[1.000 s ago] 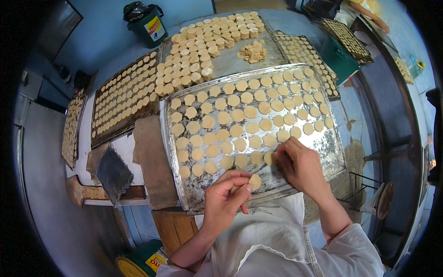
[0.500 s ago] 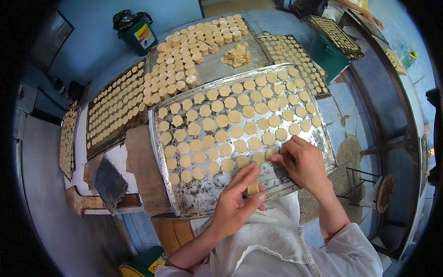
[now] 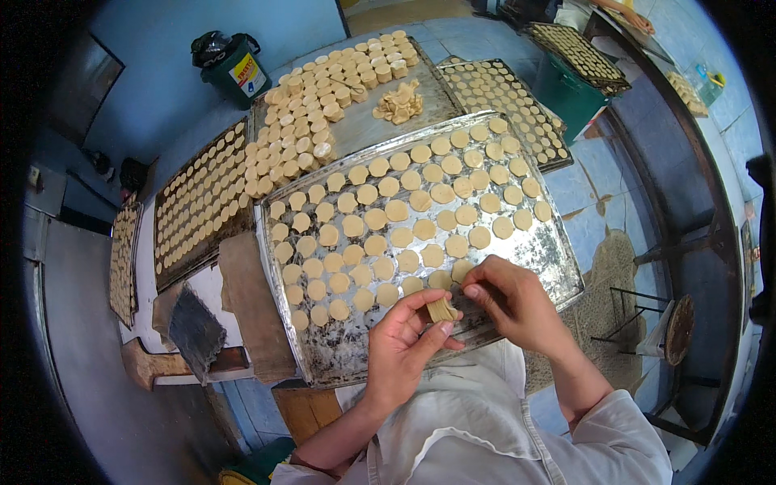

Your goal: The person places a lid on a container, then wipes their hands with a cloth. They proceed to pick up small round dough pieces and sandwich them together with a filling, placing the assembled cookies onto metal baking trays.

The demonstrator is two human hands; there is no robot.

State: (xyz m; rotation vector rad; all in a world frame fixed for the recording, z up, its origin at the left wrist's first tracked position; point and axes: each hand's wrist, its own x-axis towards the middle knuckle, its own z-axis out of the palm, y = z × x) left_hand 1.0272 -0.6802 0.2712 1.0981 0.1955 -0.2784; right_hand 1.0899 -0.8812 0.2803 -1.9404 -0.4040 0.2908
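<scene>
A short stack of thin pale dough rounds point(image 3: 441, 311) sits in my left hand point(image 3: 402, 343), its fingers and thumb closed around the sides. This hand hovers over the near part of a worn metal baking tray point(image 3: 347, 360). My right hand point(image 3: 521, 311) is just right of the stack, thumb and forefinger drawn together in a pinch. Whether a dough round is between those fingertips cannot be made out. Rows of single flat dough rounds point(image 3: 402, 237) cover much of the tray, and the nearest row ends by my fingertips.
Beyond the tray, stacked dough rounds point(image 3: 303, 129) and a heap of dough scraps point(image 3: 398, 103) lie on another sheet. Filled trays point(image 3: 202, 202) stand left, another point(image 3: 505, 105) at far right. A dark cloth point(image 3: 196, 331) hangs left; a round stool point(image 3: 679, 330) stands right.
My right hand has drawn back from the nearest row of rounds toward the stack. My left hand has raised and tilted the stack, moving slightly left. The whole view has shifted a little.
</scene>
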